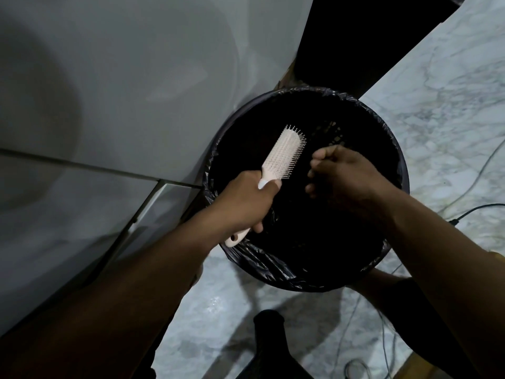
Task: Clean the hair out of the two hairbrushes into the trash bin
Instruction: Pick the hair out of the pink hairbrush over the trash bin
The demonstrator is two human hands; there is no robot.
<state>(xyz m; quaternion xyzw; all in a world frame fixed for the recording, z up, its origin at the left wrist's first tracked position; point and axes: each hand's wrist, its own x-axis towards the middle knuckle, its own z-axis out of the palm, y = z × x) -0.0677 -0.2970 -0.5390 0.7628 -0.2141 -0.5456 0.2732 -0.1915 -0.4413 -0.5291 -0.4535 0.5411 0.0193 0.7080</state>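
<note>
My left hand [247, 199] grips the handle of a pale pink hairbrush [284, 153], held over the round trash bin [393, 149] lined with a black bag. The brush head points up and away, bristles facing right. My right hand [341, 170] hovers just right of the bristles, over the bin's opening, with fingers curled and pinched together. Whether any hair is between the fingers is too dark to tell. Only one hairbrush is in view.
A grey cabinet or wall panel [123, 91] stands to the left of the bin. The floor is white marble [451, 91], with thin cables [470, 187] running at the right. A dark object [269, 337] sits at the bottom centre.
</note>
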